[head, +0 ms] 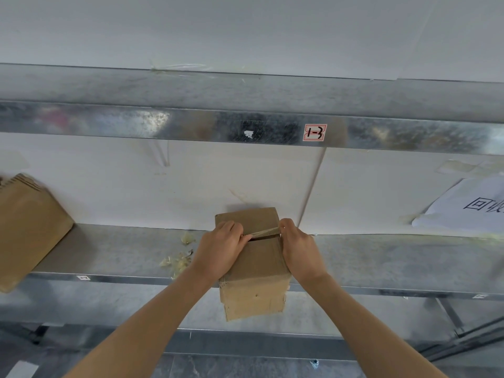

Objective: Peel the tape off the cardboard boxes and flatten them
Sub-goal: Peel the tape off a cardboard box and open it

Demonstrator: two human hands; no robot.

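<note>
A small brown cardboard box [256,271] sits at the front edge of a metal shelf [381,257], with one flap hanging down over the edge. A strip of tape [266,232] stretches across the seam on its top, lifted off the cardboard. My left hand [221,248] rests on the box's left side and pinches the tape's left end. My right hand [298,245] pinches the tape's right end at the box's right edge.
A second cardboard box [27,227] lies tilted at the left end of the shelf. Crumpled tape scraps [178,261] lie on the shelf left of my hands. A white paper sheet [469,205] with printed characters lies at the right. A metal rail [245,126] runs overhead.
</note>
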